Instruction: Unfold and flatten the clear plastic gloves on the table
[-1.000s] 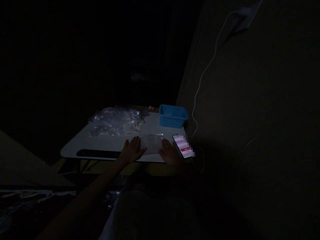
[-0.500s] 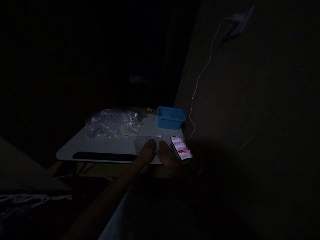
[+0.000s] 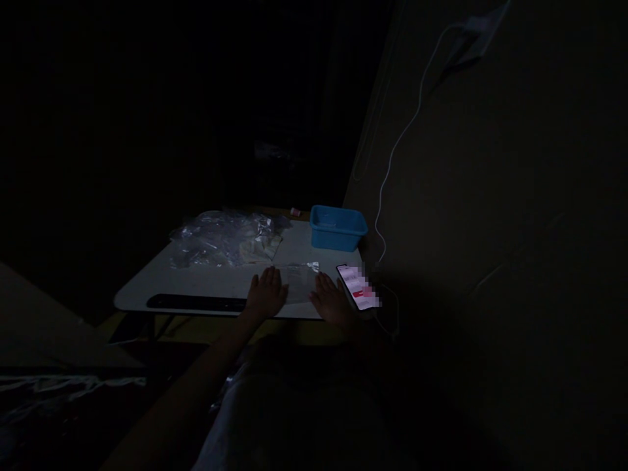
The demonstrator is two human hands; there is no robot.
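A clear plastic bag (image 3: 300,285) lies flat near the front edge of the white table (image 3: 201,282). My left hand (image 3: 267,293) rests flat on its left part, fingers stretched forward. On the bag's right side lies my right hand (image 3: 330,299), palm down with its fingers out. Neither hand grips anything. Just right of my right hand, a lit phone (image 3: 354,284) lies at the table's edge. The room is dark, so the bag's outline is hard to make out.
A heap of crumpled clear plastic bags (image 3: 210,239) covers the table's back left. At the back right stands a blue basket (image 3: 338,230). Behind it lies a small pink-and-white object (image 3: 295,212). A white cable (image 3: 392,154) hangs along the wall from a socket (image 3: 483,36).
My left hand has slid left across the plastic bag, away from my right hand, so the gap between them is wider. My right hand has hardly moved. The view has shifted slightly.
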